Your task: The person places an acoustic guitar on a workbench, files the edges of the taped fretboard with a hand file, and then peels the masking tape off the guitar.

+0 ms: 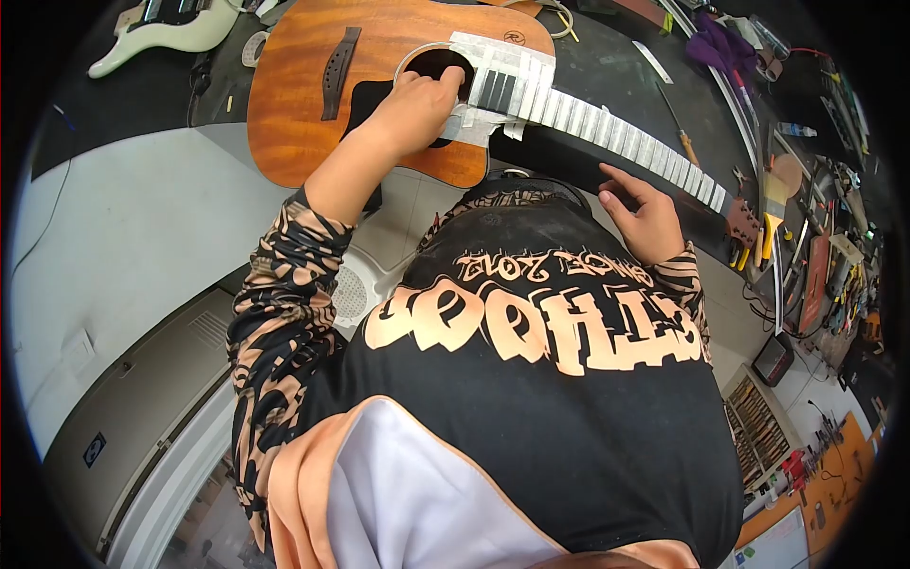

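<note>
An acoustic guitar (294,104) with an orange-brown wooden top lies across the dark bench, its neck running to the right. Pale masking tape (536,71) covers the top around the fingerboard's end, and pale strips line the fingerboard (616,133). Over the sound hole (438,62), my left hand (422,104) is closed, its fingers curled at the opening. Their tips are hidden, so any small thing in them does not show. My right hand (646,218) is beside the neck, near its front edge, forefinger and thumb apart, holding nothing visible.
A white electric guitar body (175,38) lies at the back left. Along the right are a yellow-handled brush (773,204), a purple cloth (720,45), a wooden-handled tool (687,147) and many crowded tools. A white stool (355,289) stands below the guitar.
</note>
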A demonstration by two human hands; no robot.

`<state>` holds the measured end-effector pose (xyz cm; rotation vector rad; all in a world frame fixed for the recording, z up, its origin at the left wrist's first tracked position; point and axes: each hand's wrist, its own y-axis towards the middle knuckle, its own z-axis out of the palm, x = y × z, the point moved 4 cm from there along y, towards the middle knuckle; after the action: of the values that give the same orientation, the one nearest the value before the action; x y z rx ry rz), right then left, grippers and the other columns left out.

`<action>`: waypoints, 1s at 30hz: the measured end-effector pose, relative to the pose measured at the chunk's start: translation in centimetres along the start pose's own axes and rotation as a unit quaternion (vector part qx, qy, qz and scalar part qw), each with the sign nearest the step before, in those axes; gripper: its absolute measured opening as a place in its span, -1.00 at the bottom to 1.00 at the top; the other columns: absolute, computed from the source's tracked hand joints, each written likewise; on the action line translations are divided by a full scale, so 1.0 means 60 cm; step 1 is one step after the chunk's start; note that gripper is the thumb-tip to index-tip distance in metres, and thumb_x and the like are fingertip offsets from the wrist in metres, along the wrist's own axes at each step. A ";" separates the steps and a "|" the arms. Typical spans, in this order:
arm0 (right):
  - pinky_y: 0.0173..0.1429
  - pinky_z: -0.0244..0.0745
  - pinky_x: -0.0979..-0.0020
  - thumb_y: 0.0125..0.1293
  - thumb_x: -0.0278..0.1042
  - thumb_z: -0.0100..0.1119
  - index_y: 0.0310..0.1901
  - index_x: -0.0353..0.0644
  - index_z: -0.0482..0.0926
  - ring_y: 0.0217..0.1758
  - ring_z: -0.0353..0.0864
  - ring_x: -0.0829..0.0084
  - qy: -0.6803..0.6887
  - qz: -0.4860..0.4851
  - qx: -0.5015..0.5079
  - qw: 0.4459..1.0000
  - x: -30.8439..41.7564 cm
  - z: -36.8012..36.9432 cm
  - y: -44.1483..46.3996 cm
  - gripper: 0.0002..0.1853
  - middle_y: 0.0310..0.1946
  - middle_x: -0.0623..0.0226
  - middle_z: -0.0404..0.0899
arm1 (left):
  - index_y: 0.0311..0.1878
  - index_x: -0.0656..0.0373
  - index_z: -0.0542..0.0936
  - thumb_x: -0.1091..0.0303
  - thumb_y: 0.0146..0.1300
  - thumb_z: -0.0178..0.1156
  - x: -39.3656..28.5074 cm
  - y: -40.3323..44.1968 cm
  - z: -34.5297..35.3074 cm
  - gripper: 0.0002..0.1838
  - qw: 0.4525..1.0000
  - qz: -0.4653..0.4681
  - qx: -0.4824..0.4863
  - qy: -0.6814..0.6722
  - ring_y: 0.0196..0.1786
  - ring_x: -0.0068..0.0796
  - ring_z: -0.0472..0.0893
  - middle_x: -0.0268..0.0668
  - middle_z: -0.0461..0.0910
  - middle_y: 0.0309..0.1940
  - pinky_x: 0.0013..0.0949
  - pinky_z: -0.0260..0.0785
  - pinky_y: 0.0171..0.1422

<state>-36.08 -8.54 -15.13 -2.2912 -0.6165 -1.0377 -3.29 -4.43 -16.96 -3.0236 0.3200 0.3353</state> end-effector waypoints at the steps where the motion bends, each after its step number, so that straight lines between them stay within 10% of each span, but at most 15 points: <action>1: -0.10 0.56 0.43 0.34 -0.26 0.27 0.24 -0.11 0.59 -0.20 0.72 0.39 -0.003 -0.010 -0.001 1.000 0.000 0.000 0.001 -0.56 -0.16 0.27 0.74 | 0.07 0.32 0.36 0.67 0.13 0.01 -0.001 -0.005 0.002 -0.62 0.999 -0.006 -0.015 -0.029 -0.25 0.07 0.64 -0.01 0.65 -0.45 -0.02 0.32 0.08; 16: -0.10 0.58 0.44 0.36 -0.29 0.26 0.22 -0.17 0.59 -0.27 0.73 0.43 0.008 -0.023 0.017 1.000 -0.003 -0.005 0.014 -0.58 -0.20 0.25 0.74 | 0.48 -0.04 0.29 0.54 0.02 0.48 0.006 -0.092 -0.070 -0.08 0.923 -0.239 -0.018 -0.302 0.22 -0.12 0.57 -0.13 0.59 0.06 -0.16 0.40 0.33; 22: -0.01 0.57 0.40 0.36 -0.28 0.26 0.23 -0.15 0.59 -0.19 0.74 0.38 -0.010 -0.028 0.026 0.999 0.009 -0.003 0.022 -0.58 -0.18 0.23 0.74 | 0.12 0.20 0.61 0.44 0.19 0.37 0.004 -0.127 -0.004 -0.60 0.943 -0.256 -0.135 -0.164 0.07 -0.10 0.58 -0.14 0.58 -0.06 -0.16 0.46 0.16; 30: 0.07 0.56 0.36 0.35 -0.25 0.26 0.21 -0.16 0.61 -0.09 0.75 0.29 -0.031 -0.033 0.035 0.998 0.021 0.007 0.032 -0.58 -0.18 0.19 0.75 | 0.06 0.12 0.66 0.31 0.15 0.41 -0.036 -0.136 0.017 -0.61 0.948 -0.239 -0.200 -0.064 0.08 -0.13 0.54 -0.23 0.59 -0.04 -0.14 0.37 0.17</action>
<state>-33.95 -9.50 -14.94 -2.2631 -0.7473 -0.9636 -3.79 4.06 -16.97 -3.2912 -0.5531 0.6092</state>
